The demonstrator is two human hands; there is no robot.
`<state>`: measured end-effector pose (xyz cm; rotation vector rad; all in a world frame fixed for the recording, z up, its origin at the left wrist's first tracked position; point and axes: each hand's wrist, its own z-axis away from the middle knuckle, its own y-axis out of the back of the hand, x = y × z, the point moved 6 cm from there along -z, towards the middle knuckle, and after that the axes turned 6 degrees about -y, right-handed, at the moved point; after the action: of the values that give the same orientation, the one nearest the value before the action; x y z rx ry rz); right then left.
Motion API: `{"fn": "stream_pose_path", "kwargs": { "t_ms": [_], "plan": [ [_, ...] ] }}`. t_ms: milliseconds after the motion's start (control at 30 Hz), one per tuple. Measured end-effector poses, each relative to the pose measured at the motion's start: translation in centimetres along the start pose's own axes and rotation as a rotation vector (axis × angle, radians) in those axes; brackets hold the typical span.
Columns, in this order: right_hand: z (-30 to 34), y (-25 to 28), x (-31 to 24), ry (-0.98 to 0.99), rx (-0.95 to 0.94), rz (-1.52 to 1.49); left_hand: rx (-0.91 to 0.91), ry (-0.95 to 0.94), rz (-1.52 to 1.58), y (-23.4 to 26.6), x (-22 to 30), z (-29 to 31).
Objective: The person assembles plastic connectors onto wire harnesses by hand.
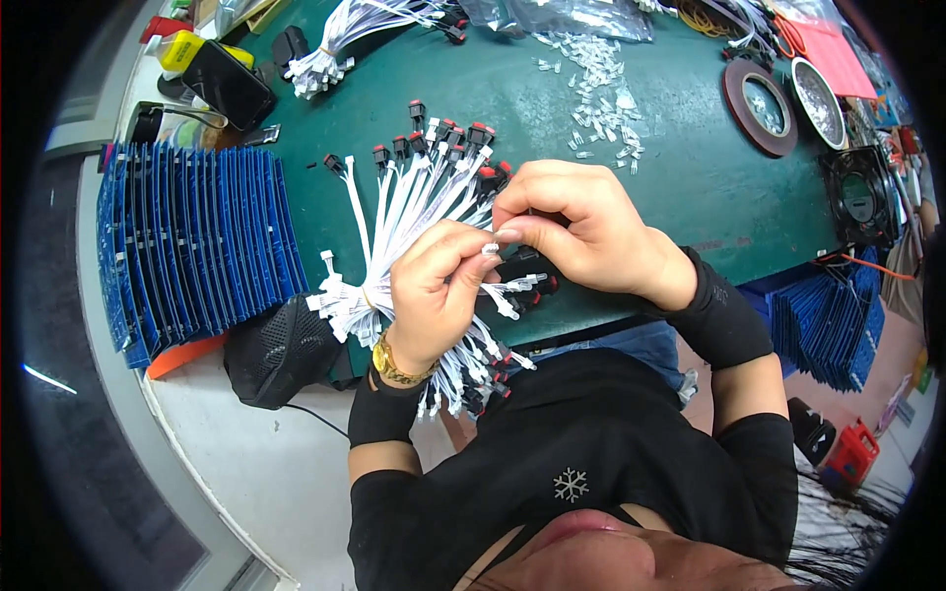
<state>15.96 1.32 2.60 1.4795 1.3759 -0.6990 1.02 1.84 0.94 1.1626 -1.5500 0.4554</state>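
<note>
My left hand (434,291), with a gold watch on its wrist, pinches a small white connector (490,250) between thumb and forefinger. My right hand (586,229) meets it there, its thumb and forefinger closed right beside the connector; what they grip is too small to make out. Beneath and around the left hand spreads a large bundle of white cables (412,202). Black push switches with red tops (481,133) end many of the cables, and white plugs (330,303) end others. Part of the bundle is hidden by my left hand.
Tiny clear plastic pieces (598,94) lie scattered on the green table (690,197). Blue circuit boards (202,246) stand in a row at left, near a phone (229,84). A tape roll (759,106), metal bowl (818,103) and black fan (860,197) sit at right.
</note>
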Motion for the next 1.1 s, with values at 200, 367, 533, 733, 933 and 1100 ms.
{"fn": "stream_pose_path", "kwargs": {
  "t_ms": [200,367,533,733,933,1100],
  "plan": [
    [0.0,0.1,-0.1,-0.008,0.006,0.003,0.009,0.007,0.006,0.1,0.0,0.1],
    [0.0,0.1,-0.2,0.009,0.007,0.002,-0.009,-0.017,-0.010,0.0,0.4,-0.1],
    [0.0,0.0,0.0,-0.021,-0.011,-0.012,-0.009,0.005,-0.001,-0.1,0.3,-0.1],
    [0.0,0.0,0.4,-0.056,-0.066,-0.006,-0.046,-0.031,-0.025,-0.1,0.1,-0.1],
    [0.3,-0.5,0.5,-0.038,-0.071,0.023,-0.036,0.076,0.014,-0.2,-0.6,0.5],
    [0.7,-0.9,0.4,0.034,0.009,0.089,-0.065,0.189,0.010,-0.2,-0.9,0.4]
  ]
}}
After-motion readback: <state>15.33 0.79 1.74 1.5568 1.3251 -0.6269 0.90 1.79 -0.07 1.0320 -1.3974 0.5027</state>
